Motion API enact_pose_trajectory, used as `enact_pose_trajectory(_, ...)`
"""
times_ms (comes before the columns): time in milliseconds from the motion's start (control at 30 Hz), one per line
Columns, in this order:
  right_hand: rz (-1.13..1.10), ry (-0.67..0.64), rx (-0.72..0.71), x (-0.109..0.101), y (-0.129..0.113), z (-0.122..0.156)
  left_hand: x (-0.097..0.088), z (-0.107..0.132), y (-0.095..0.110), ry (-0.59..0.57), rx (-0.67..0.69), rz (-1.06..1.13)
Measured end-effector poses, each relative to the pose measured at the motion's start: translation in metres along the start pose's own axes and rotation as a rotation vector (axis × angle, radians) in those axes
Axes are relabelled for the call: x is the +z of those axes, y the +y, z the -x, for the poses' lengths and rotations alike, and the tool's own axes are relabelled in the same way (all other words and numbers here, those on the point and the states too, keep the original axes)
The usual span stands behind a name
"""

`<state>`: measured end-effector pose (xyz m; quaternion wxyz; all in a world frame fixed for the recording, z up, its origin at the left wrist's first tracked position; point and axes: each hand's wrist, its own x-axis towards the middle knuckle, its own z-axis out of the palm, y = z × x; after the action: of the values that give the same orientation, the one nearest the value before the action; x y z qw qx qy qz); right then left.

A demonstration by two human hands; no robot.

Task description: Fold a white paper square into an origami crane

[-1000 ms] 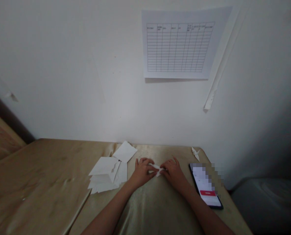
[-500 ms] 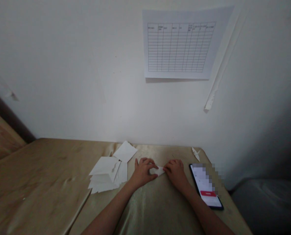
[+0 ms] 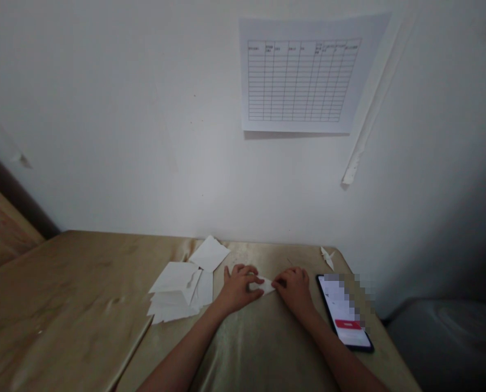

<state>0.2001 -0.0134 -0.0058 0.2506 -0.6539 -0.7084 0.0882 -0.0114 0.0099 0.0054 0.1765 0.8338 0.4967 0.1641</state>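
Observation:
A small white folded paper [image 3: 268,285] lies on the cloth-covered table between my two hands, its pointed end toward the right. My left hand [image 3: 240,289] rests on its left part, thumb and index finger curved around it and pressing it down, the other fingers bent over the far side. With thumb and fingertips my right hand [image 3: 293,286] pinches the right tip of the folded paper. The fingers partly cover the paper, so its full shape is hidden.
A loose stack of white paper sheets [image 3: 173,305] lies left of my hands, one square sheet [image 3: 210,253] behind it. Right of my right arm is a lit phone [image 3: 341,310]. A small folded paper crane [image 3: 327,257] sits near the table's far right corner. A printed table sheet [image 3: 300,81] hangs on the wall.
Both hands stay on the folded paper almost in the same place. My right hand has shifted only slightly, and a bit more of the paper's right part shows.

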Motion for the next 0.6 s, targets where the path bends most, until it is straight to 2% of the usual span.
enact_pose_trajectory(300, 0.039, -0.021, 0.034, -0.0016, -0.0045, 0.001, -0.0009, -0.0005, 0.0082, -0.004, -0.074, -0.021)
enact_pose_trajectory(600, 0.05, 0.007, 0.068, 0.0007, -0.0073, 0.0005, 0.0033, -0.0022, 0.0071, 0.022, -0.105, 0.001)
